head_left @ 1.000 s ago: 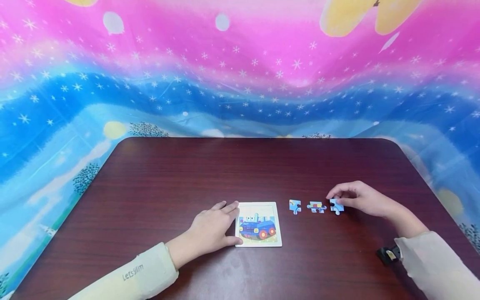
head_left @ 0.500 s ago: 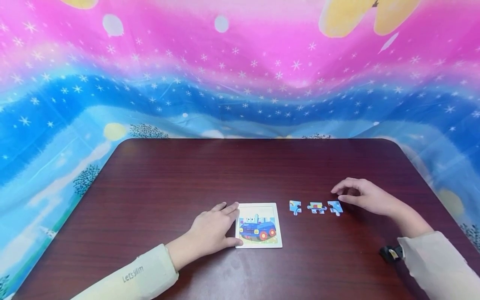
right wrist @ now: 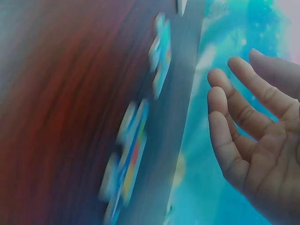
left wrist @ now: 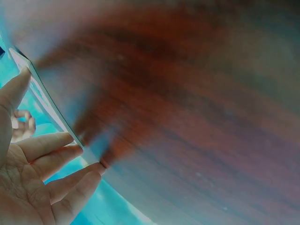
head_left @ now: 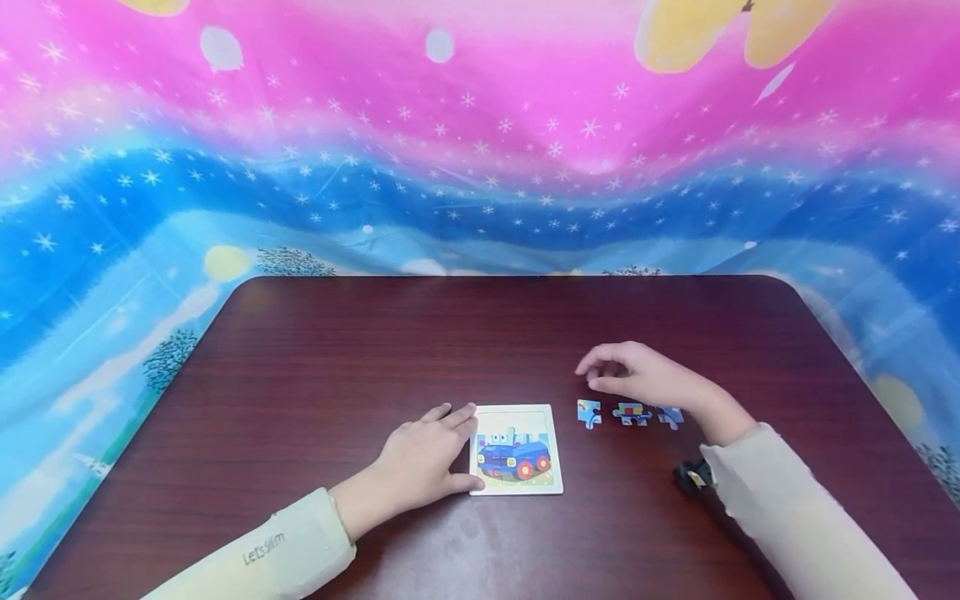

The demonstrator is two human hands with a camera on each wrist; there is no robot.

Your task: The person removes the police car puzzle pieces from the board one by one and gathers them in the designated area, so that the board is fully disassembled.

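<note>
A square puzzle tray [head_left: 557,454] with a blue truck picture lies on the table, a pale strip along the top of its picture. My left hand [head_left: 420,458] rests at its left edge, thumb at the lower corner, fingertips at the upper one. The left wrist view shows those nearly straight fingers along the tray's side [left wrist: 56,110]. Right of the tray lie three loose jigsaw pieces in a row: a left one [head_left: 588,412], a red-and-yellow middle one [head_left: 632,414] and a right one [head_left: 670,417], partly covered. Above them hovers my right hand [head_left: 652,375], loosely bent, holding nothing.
The dark red-brown wooden table [head_left: 337,350] has rounded far corners. Behind it hangs a pink and blue cloth [head_left: 480,167] with snowflakes. A black strap-like device [head_left: 692,477] sits under my right sleeve.
My right hand has let go of the right jigsaw piece, lifted and moved left over the row. That piece has shifted slightly. My left hand stays at the tray.
</note>
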